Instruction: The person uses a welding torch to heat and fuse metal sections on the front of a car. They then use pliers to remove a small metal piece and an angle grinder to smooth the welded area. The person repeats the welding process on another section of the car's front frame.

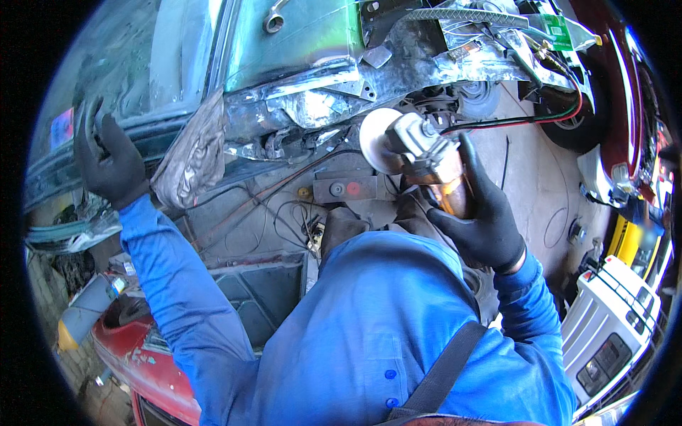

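Observation:
My right hand (490, 220), in a dark glove, is wrapped round the body of an angle grinder (433, 156) with orange and metal parts. Its pale round disc (379, 140) faces left, close to the worn metal sill of a car body (312, 106). Far to the left, my gloved left hand (114, 160) is raised beside the car's glass, fingers stretched and apart, holding nothing. Whether its fingertips touch the car I cannot tell. Just right of it, a crumpled grey cloth (195, 156) hangs from the car's edge.
A ring-ended wrench (273, 21) lies on the glass. Red and green hoses (526, 121) run right from near the grinder. Cables and a grey box (346, 189) lie on the floor. Behind are a red car part (149, 362) and a white vehicle (611, 330).

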